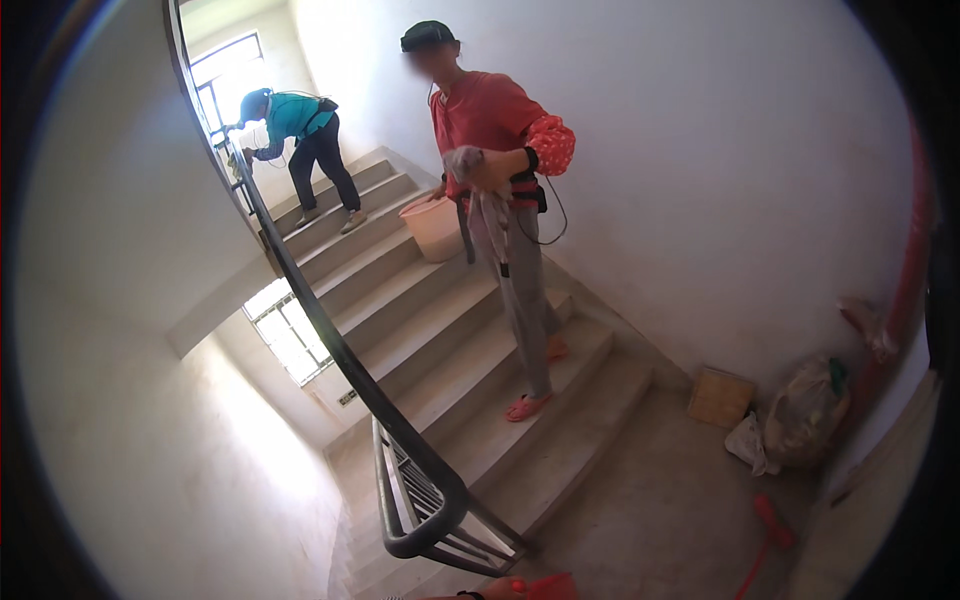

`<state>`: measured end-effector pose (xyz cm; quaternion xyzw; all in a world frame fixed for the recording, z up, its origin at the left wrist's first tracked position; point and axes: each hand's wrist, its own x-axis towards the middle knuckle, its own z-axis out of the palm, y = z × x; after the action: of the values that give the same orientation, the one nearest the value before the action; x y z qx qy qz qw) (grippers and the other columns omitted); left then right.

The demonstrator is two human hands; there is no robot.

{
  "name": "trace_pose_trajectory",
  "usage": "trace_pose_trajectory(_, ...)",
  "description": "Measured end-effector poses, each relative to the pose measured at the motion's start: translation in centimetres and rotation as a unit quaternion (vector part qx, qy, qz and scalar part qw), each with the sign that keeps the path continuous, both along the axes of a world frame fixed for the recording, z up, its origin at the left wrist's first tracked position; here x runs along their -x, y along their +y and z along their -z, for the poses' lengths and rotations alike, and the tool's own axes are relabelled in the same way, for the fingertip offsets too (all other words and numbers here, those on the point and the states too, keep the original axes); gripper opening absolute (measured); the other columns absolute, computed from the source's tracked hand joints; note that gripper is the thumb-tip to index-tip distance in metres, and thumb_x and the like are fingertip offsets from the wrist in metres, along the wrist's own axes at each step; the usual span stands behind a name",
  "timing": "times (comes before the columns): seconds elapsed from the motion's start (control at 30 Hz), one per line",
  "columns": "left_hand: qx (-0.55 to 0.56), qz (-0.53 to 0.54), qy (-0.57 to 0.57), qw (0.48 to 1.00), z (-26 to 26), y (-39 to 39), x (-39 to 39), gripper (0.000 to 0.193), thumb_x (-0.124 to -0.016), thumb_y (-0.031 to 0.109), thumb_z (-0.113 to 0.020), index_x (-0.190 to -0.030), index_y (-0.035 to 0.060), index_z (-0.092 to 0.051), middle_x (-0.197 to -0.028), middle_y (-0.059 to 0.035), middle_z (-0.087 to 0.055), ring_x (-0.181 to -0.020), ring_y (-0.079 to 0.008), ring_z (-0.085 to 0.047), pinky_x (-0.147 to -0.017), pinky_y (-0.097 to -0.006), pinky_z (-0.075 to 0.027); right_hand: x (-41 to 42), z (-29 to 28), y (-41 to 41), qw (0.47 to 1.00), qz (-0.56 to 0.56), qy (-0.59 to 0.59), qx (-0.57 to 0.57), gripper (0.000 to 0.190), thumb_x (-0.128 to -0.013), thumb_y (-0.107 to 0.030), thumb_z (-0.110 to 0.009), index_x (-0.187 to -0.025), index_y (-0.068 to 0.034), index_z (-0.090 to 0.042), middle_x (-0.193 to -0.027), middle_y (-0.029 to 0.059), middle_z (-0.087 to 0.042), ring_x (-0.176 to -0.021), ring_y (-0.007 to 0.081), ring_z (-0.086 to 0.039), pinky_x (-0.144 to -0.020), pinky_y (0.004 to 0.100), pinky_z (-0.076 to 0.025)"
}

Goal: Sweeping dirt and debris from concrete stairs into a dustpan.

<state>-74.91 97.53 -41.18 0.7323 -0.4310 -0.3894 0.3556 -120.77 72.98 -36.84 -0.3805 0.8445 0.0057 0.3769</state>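
At the bottom edge, my left hand (496, 590) shows only in part, with a dark band at its wrist. Its fingers are closed around a red object (553, 586), cut off by the picture's edge, so its kind cannot be told. Just above that hand is the lower bend of the dark stair handrail (427, 532). My right hand is out of view. Before me a flight of concrete stairs (540, 461) rises to the upper left. On the right, a red long-handled tool (772, 521) extends down past the frame's edge.
On the stairs a person in red (487, 112) holds a grey cloth and a pale pink bucket (435, 232). Higher up, another person (300, 120) bends at the railing. A wooden board (720, 396) and a stuffed plastic bag (806, 416) lie by the wall. A red pipe (904, 262) runs upward.
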Motion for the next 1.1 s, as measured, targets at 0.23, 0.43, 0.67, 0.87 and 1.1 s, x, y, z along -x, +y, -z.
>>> trace_pose_trajectory(0.23, 0.028, 0.159, -0.127, 0.979, 2.1, 2.4, -0.5, 0.032, -0.068, 0.042, -0.066, -0.072, 0.0105, -0.061, -0.084, -0.0078, -0.062, -0.078, -0.02, -0.055, -0.065, -0.0384, -0.044, -0.8, 0.2, 6.9, 0.991, -0.126, -0.032, 0.01, 0.034, -0.089, -0.026, -0.038, -0.109, -0.003, -0.052, -0.097, 0.0173, -0.059, -0.086, 0.0274, -0.057, -0.071, 0.0357, -0.046)
trace_pose_trajectory(0.43, -0.043, 0.136, -0.174, 0.974, 0.4, 3.0, -1.2, 0.04, -0.083, 0.039, -0.046, -0.11, 0.0103, -0.052, -0.1, -0.0138, -0.059, -0.09, -0.0297, -0.057, -0.081, -0.0426, -0.042, -1.0, 1.7, 17.3, 0.965, -0.243, -0.089, 0.041, 0.03, -0.087, -0.022, -0.039, -0.104, -0.004, -0.054, -0.097, 0.0174, -0.059, -0.09, 0.0274, -0.058, -0.075, 0.0364, -0.046)
trace_pose_trajectory(0.67, -0.002, 0.006, 0.034, 0.999, -6.2, 2.9, -3.4, 0.013, -0.066, 0.012, -0.067, -0.074, 0.0051, -0.058, -0.073, -0.0099, -0.061, -0.068, -0.0182, -0.059, -0.062, -0.0311, -0.046, -4.5, -2.7, 30.0, 0.968, -0.229, -0.021, -0.104, 0.051, -0.075, -0.006, -0.046, -0.124, -0.007, -0.035, -0.102, 0.0259, -0.054, -0.094, 0.0383, -0.054, -0.076, 0.0451, -0.043)
trace_pose_trajectory(0.87, 0.034, -0.015, 0.09, 0.995, -9.0, 7.2, -2.3, 0.014, -0.065, -0.003, -0.062, -0.075, 0.0021, -0.054, -0.085, -0.0089, -0.061, -0.081, -0.016, -0.057, -0.075, -0.0266, -0.045, -3.5, -8.2, 36.2, 0.974, -0.22, -0.032, -0.05, 0.048, -0.077, -0.013, -0.047, -0.124, -0.01, -0.038, -0.094, 0.0248, -0.056, -0.087, 0.0369, -0.056, -0.072, 0.0446, -0.044)
trace_pose_trajectory(1.1, 0.005, -0.075, 0.079, 0.994, -11.4, 8.3, -1.8, 0.014, -0.066, -0.006, -0.061, -0.074, 0.0023, -0.053, -0.086, -0.0093, -0.061, -0.082, -0.0163, -0.057, -0.077, -0.028, -0.045, -1.4, -4.9, 21.3, 0.989, -0.001, -0.149, 0.015, 0.046, -0.078, -0.008, -0.05, -0.122, -0.014, -0.039, -0.062, 0.0101, -0.055, -0.049, 0.0228, -0.055, -0.041, 0.0346, -0.041)
